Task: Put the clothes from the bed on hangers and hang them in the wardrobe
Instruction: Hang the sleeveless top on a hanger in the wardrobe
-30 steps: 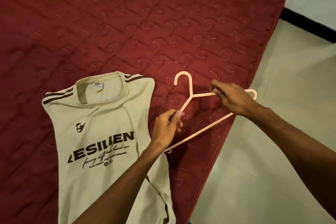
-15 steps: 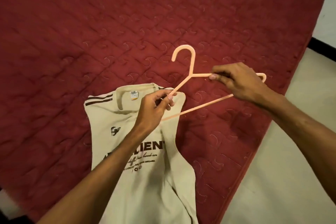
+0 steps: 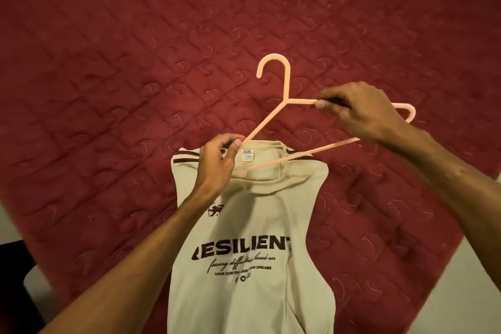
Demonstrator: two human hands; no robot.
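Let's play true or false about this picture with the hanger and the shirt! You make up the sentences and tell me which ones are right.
1. Both the left hand and the right hand hold the hanger. True.
2. The shirt hangs in a wardrobe. False: it lies flat on the bed.
3. The hanger is blue. False: it is a pale peach colour.
4. The shirt has dark letters printed on it. True.
5. The bed is red. True.
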